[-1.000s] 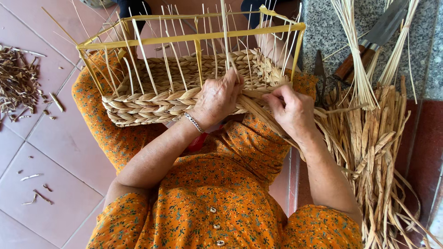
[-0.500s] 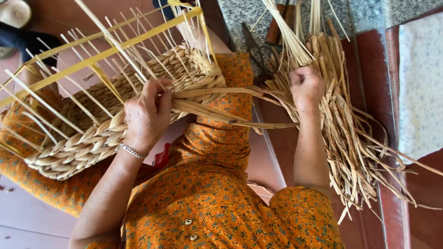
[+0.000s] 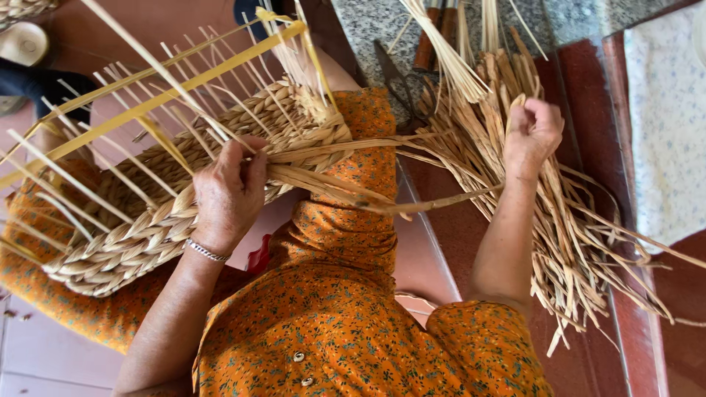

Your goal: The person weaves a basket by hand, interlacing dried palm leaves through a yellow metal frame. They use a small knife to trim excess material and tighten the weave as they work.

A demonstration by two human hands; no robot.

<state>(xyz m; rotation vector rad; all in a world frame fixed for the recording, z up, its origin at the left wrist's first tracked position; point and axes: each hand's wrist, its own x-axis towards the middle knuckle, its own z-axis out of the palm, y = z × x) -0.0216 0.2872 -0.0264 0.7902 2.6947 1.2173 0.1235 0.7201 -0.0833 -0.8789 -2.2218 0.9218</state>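
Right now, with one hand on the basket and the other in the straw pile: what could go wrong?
1. The left hand alone pins the loose strands against the woven basket; if it slips, the weave may loosen.
2. The right hand grips into the dried straw bundle; a pull could tangle or snap stalks.
3. The thin upright stakes jut out near the arms and could bend.

This looks like a home craft spot on a tiled floor [image 3: 44, 345] beside a red step [image 3: 588, 66], where a heap of dried reeds [image 3: 559, 235], shears [image 3: 393, 77] on a stone slab [image 3: 368, 22] and a half-woven basket [image 3: 147, 228] point to handweaving.
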